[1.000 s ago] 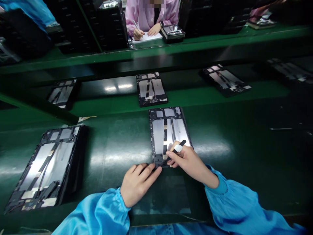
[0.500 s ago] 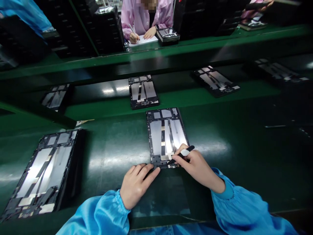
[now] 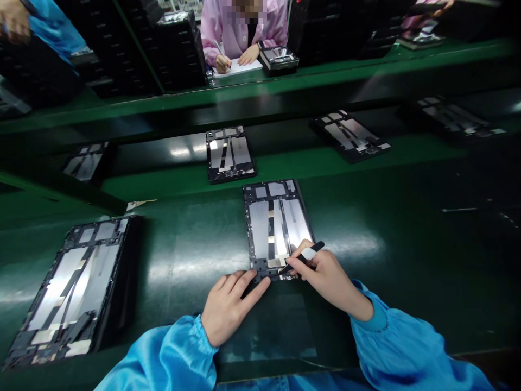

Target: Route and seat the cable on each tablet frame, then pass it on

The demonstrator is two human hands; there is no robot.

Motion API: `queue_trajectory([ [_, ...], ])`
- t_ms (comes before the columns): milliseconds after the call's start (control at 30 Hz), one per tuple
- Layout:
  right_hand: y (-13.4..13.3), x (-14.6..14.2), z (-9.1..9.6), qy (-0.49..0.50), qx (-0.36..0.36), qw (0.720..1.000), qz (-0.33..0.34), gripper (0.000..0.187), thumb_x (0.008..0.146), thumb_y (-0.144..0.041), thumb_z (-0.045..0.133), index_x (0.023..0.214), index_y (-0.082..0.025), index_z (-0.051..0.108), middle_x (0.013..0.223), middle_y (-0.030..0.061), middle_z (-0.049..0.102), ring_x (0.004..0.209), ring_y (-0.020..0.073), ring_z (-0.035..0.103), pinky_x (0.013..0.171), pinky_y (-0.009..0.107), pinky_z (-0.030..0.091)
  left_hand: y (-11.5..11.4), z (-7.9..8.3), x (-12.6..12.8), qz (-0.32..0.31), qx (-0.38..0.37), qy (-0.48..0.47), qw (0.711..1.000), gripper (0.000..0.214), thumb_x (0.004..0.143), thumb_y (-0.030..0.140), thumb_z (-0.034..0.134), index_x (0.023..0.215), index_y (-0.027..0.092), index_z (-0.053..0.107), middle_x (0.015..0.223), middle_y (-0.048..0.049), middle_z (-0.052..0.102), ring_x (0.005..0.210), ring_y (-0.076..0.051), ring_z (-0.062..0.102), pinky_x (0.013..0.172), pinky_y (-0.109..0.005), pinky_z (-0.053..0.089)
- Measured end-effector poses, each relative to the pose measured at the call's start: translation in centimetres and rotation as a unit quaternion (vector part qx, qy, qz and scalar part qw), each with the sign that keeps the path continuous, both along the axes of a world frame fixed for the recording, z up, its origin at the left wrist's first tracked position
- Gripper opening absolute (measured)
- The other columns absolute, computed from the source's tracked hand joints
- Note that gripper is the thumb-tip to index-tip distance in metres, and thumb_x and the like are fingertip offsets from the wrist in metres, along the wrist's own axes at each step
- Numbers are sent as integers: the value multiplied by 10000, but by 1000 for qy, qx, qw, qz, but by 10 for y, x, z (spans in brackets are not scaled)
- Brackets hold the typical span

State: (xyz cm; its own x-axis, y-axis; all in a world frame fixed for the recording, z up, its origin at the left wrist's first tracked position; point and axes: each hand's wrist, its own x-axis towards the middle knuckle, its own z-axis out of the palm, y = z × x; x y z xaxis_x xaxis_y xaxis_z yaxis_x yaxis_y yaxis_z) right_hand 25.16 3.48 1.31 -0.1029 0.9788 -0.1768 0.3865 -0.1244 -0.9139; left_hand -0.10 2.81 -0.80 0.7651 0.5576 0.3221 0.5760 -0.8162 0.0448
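Note:
An opened tablet back (image 3: 275, 228), black frame with silver plates and ribbon strips, lies flat on the green bench in front of me. My right hand (image 3: 325, 274) is closed on a thin black tool with a white band (image 3: 305, 255), its tip touching the tablet's near edge. My left hand (image 3: 230, 304) lies on the bench with fingers stretched out, the fingertips pressing the tablet's near left corner.
A stack of opened tablets (image 3: 69, 288) stands at my left. More tablets (image 3: 228, 153) (image 3: 350, 136) (image 3: 456, 117) lie on the belt beyond. Across it, a person in pink (image 3: 240, 32) writes on paper beside black trays (image 3: 179, 49).
The tablets on the far belt have drifted leftward. My right hand shifted the tool slightly right along the tablet's near edge. My left hand stayed at the corner.

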Motion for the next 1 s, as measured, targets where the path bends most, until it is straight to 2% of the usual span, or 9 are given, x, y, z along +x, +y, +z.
queue_trajectory([
  [267,0,-2,3,-29,15,999,6,226,931,-348,566,762,-200,596,654,11,697,598,193,695,544,274,490,2,2,6,23,-42,-27,998,325,972,188,493,1277,257,582,1157,-107,591,977,-233,589,760,-345,507],
  [467,1,-1,0,-39,18,999,1,235,926,-353,573,746,-203,592,636,0,671,567,178,676,528,264,476,4,9,20,33,-61,7,998,330,968,259,504,1290,285,570,1143,-114,591,922,-257,606,700,-389,556],
  [633,-4,0,-1,14,16,1000,-22,224,928,-387,559,798,-208,592,679,13,652,614,188,682,529,264,515,5,5,2,-10,-77,-51,996,336,991,147,438,1303,218,541,1317,-89,563,1105,-202,575,863,-325,547],
  [733,-4,0,-4,47,43,997,-48,269,913,-440,577,770,-211,583,655,10,627,555,176,653,499,264,522,9,7,1,-22,-65,-67,995,233,994,240,494,1199,193,593,1251,-72,616,1069,-183,584,864,-301,535],
  [800,-3,-1,-7,65,73,993,-70,289,903,-461,593,757,-212,584,652,9,619,532,168,637,488,264,525,16,8,10,-39,-47,-50,997,251,985,339,521,1160,182,607,1172,-74,650,1029,-194,594,823,-308,535],
  [867,-3,-2,-11,78,107,986,-102,292,900,-465,602,755,-211,588,622,1,603,516,164,625,485,264,524,30,8,23,-55,-37,-12,998,329,971,395,533,1209,174,584,1149,-86,652,1017,-211,592,784,-321,531],
  [933,-2,-3,-16,87,149,974,-147,272,909,-454,595,790,-210,607,647,7,621,525,159,618,505,269,528,51,8,39,-49,-37,25,998,391,950,391,570,1278,179,547,1156,-91,642,997,-221,586,762,-330,523],
  [1000,-2,-3,-19,88,194,959,-190,239,929,-431,572,864,-212,644,747,30,669,579,160,630,564,284,543,83,6,60,-20,-53,33,998,403,925,367,613,1287,203,549,1161,-80,637,991,-225,576,778,-335,512],
])
